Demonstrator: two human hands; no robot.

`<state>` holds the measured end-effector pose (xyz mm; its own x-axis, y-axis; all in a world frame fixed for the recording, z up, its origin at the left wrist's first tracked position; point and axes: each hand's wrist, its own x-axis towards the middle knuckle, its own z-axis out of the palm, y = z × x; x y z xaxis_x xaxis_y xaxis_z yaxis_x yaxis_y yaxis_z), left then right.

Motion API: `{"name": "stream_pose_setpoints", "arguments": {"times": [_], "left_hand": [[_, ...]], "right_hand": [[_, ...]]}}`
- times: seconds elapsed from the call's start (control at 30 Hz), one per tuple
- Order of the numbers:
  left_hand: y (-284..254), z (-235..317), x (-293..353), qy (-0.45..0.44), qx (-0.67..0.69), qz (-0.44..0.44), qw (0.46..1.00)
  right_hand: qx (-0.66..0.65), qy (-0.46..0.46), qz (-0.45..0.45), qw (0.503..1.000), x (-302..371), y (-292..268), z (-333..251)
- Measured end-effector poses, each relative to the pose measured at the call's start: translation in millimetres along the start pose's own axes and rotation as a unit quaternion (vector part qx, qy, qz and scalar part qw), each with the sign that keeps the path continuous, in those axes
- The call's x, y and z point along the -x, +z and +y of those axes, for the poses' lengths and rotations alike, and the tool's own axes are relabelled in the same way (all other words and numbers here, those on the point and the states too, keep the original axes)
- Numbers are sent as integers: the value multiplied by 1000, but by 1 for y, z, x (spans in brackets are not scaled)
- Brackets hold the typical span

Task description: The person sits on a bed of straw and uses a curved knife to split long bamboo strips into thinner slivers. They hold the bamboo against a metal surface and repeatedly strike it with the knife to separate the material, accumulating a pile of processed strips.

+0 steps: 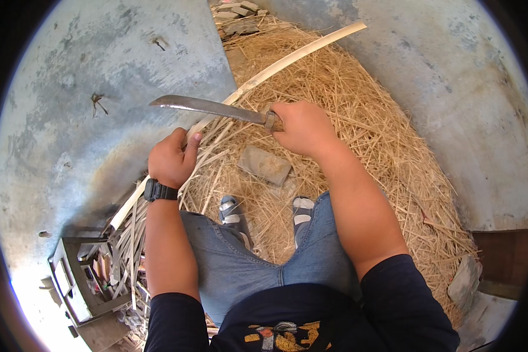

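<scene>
A long pale strip (270, 71) is held slantwise above straw-like litter (352, 105), pinched between the thumb and curled fingers of the left hand (171, 159). A curved knife (217, 108) is gripped by its handle in the closed right hand (304, 128), its blade crossing the strip; whether contact is made cannot be told from above. The strip is judged light, springy and liable to split, best held by its flat faces, clear of the blade. A brick (264, 165) is noted ahead of the feet (233, 216); loose strips (136, 234) and a wooden frame (111, 305) are found beside the left forearm (170, 243), where the strip's lower end could be caught.
</scene>
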<state>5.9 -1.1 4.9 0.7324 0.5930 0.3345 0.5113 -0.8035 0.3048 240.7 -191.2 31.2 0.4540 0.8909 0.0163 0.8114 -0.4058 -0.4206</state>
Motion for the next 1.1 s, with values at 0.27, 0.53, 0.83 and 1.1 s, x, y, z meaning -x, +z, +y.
{"name": "stream_pose_setpoints", "arguments": {"times": [0.27,0.53,0.83,1.1], "left_hand": [[1,3,-1,-28,0,47,999],[1,8,-1,-26,36,54,998],[1,2,-1,-42,38,72,996],[5,4,-1,-10,43,59,997]], "right_hand": [[-17,75,123,989,-2,-16,27],[41,-27,19,999,7,-2,-10],[-18,64,111,992,-4,-6,22],[19,-22,28,999,3,4,-8]]}}
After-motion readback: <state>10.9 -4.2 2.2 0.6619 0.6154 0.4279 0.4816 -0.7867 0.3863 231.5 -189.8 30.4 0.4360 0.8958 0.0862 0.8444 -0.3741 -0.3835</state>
